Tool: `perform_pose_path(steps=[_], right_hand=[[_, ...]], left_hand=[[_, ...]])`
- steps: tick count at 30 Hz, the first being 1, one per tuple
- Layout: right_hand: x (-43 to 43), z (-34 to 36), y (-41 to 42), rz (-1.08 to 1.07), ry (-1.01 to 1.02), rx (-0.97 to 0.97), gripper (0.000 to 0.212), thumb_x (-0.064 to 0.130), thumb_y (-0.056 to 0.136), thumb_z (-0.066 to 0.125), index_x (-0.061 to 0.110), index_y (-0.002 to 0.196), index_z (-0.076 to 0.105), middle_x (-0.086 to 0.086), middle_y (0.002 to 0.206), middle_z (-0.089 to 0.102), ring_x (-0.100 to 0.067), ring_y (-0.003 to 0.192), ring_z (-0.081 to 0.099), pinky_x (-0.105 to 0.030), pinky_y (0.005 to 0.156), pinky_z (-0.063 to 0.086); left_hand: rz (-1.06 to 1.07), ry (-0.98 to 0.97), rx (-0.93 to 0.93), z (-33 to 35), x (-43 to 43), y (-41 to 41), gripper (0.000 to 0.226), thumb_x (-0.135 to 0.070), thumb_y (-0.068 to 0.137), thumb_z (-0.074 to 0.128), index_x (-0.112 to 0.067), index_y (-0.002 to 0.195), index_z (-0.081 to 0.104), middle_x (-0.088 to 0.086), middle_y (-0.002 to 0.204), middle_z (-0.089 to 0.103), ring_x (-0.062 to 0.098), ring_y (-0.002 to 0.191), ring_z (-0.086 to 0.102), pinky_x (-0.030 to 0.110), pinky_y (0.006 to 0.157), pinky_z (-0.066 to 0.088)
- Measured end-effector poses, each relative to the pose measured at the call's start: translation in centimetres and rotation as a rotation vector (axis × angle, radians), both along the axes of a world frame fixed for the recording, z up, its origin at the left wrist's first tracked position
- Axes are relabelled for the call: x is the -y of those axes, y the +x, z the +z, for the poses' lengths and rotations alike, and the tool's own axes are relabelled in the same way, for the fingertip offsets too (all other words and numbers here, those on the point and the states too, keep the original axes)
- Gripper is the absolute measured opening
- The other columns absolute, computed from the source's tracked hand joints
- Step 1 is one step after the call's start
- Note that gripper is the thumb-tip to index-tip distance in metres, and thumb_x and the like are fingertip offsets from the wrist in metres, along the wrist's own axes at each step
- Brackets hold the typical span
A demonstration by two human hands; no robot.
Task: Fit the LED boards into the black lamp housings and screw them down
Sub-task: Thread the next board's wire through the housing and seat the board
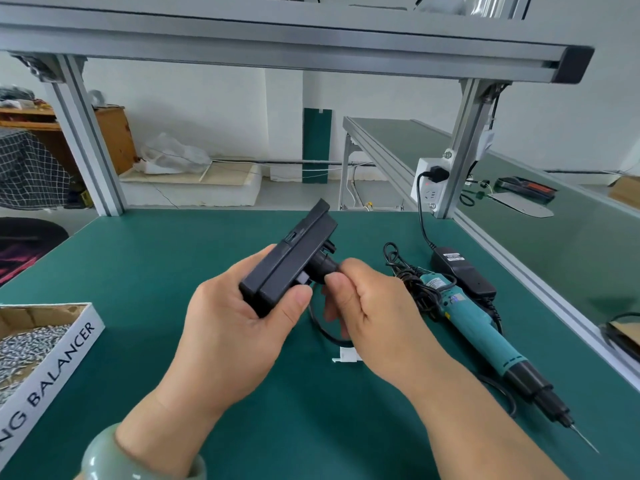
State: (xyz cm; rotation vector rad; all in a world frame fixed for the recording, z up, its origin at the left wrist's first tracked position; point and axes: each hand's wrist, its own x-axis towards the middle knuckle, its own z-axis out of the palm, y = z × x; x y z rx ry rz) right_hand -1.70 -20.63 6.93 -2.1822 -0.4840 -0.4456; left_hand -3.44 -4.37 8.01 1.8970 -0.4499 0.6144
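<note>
Where the bench [156, 258] reaches its left edge, an open cardboard box [59, 362] filled with small silver screws [24, 344] lies, partly out of the view. To the right of it, above the middle of the bench and not touching it, the left hand [235, 327] grips the black lamp housing [294, 258] by its near end, thumb across the face and fingers behind, so that the housing is tilted with its far end up. The right hand [367, 306] is closed as well: thumb and fingers pinch the round stem [323, 266] on the right side of the housing. A black cable [320, 327] hangs below and runs to a white connector [346, 355] on the mat. I judge the housing to be a light, stiff plastic shell, smooth but not slippery. Its long flat sides are the better place to hold, because the stem and the cable look like the weaker parts. No LED board is visible. Further right, the teal electric screwdriver [485, 327] lies along the right edge, its bit toward the near right corner, with the power adapter [464, 271] just beside it. The widest bare mat is between the box and the hands; the right side is crowded with wires, and a frame post [460, 150] stands at the far right corner.
</note>
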Motion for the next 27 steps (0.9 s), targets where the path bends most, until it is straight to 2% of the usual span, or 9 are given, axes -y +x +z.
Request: perform_pose_path(steps=[2, 7, 11, 16, 19, 21, 23, 25, 27], right_hand=[[0.3, 0.1, 0.0, -0.006, -0.126, 0.080, 0.053, 0.052, 0.094, 0.027, 0.007, 0.080, 0.052, -0.003, 0.067, 0.064, -0.022, 0.057, 0.055, -0.042, 0.057, 0.043], [0.8, 0.7, 0.0, 0.004, -0.295, 0.247, 0.044, 0.041, 0.097, 0.039, 0.009, 0.068, 0.047, -0.006, 0.058, 0.057, -0.028, 0.050, 0.048, -0.040, 0.050, 0.038], [1.4, 0.8, 0.1, 0.048, -0.357, 0.302, 0.039, 0.043, 0.094, 0.037, 0.018, 0.064, 0.034, 0.002, 0.053, 0.041, -0.021, 0.048, 0.033, -0.029, 0.051, 0.023], [1.8, 0.1, 0.6, 0.120, -0.193, 0.189, 0.041, 0.036, 0.095, 0.049, 0.016, 0.062, 0.036, 0.006, 0.056, 0.034, -0.016, 0.053, 0.030, -0.023, 0.051, 0.023], [0.5, -0.3, 0.6, -0.055, -0.169, 0.156, 0.034, 0.036, 0.096, 0.047, 0.012, 0.071, 0.050, 0.006, 0.066, 0.047, -0.018, 0.063, 0.042, -0.031, 0.060, 0.035], [-0.2, -0.2, 0.4, -0.269, -0.134, 0.289, 0.036, 0.037, 0.097, 0.047, 0.006, 0.097, 0.065, -0.003, 0.092, 0.062, -0.022, 0.086, 0.054, -0.031, 0.079, 0.042], [-0.8, 0.3, -0.3, -0.341, -0.007, 0.493, 0.042, 0.040, 0.097, 0.044, 0.004, 0.101, 0.067, -0.002, 0.092, 0.061, -0.016, 0.084, 0.054, -0.026, 0.078, 0.043], [-1.4, 0.5, -1.1, -0.126, 0.139, 0.387, 0.049, 0.056, 0.096, 0.037, 0.016, 0.098, 0.065, 0.010, 0.079, 0.059, -0.007, 0.071, 0.053, -0.024, 0.067, 0.045], [-2.6, 0.4, -1.5, 0.145, 0.263, 0.037, 0.049, 0.073, 0.086, 0.037, 0.037, 0.112, 0.056, 0.014, 0.090, 0.065, -0.004, 0.080, 0.061, -0.022, 0.073, 0.049]], left_hand=[[-0.025, 0.040, -0.011, 0.0, -0.2, 0.0, 0.041, -0.030, 0.074, 0.067, -0.066, 0.090, 0.058, -0.004, 0.078, 0.066, 0.014, 0.059, 0.053, 0.006, 0.051, 0.040], [-0.074, 0.121, 0.005, -0.1, -0.3, 0.0, 0.050, -0.026, 0.074, 0.068, -0.070, 0.095, 0.056, -0.023, 0.077, 0.067, -0.002, 0.063, 0.057, -0.003, 0.058, 0.038], [-0.121, 0.187, -0.013, 0.0, -1.1, 0.0, 0.033, -0.040, 0.074, 0.065, -0.065, 0.095, 0.059, 0.005, 0.075, 0.062, 0.017, 0.056, 0.048, 0.006, 0.049, 0.036], [-0.125, 0.194, -0.016, -0.2, -1.2, 0.0, 0.028, -0.046, 0.073, 0.059, -0.063, 0.095, 0.059, 0.009, 0.073, 0.060, 0.018, 0.056, 0.047, 0.009, 0.048, 0.037], [-0.008, 0.143, 0.007, -0.5, -0.2, 0.0, 0.034, -0.042, 0.072, 0.065, -0.068, 0.093, 0.054, -0.001, 0.081, 0.065, 0.017, 0.065, 0.055, 0.014, 0.052, 0.041], [0.073, 0.138, 0.038, -0.7, 0.2, 0.3, 0.037, -0.038, 0.077, 0.068, -0.066, 0.095, 0.052, -0.019, 0.087, 0.066, 0.005, 0.073, 0.058, 0.006, 0.058, 0.041], [0.142, 0.132, 0.056, -0.5, 0.3, 0.4, 0.032, -0.039, 0.082, 0.067, -0.060, 0.099, 0.049, -0.036, 0.094, 0.061, -0.011, 0.083, 0.056, -0.002, 0.067, 0.036], [0.107, 0.086, 0.047, -0.2, 0.5, 0.3, 0.023, -0.048, 0.084, 0.056, -0.059, 0.103, 0.047, -0.043, 0.098, 0.057, -0.020, 0.088, 0.054, -0.005, 0.070, 0.035], [-0.102, -0.069, -0.016, -0.4, 0.8, 0.1, 0.030, -0.068, 0.087, 0.039, -0.061, 0.115, 0.048, -0.043, 0.110, 0.056, -0.022, 0.103, 0.051, -0.003, 0.083, 0.036]])
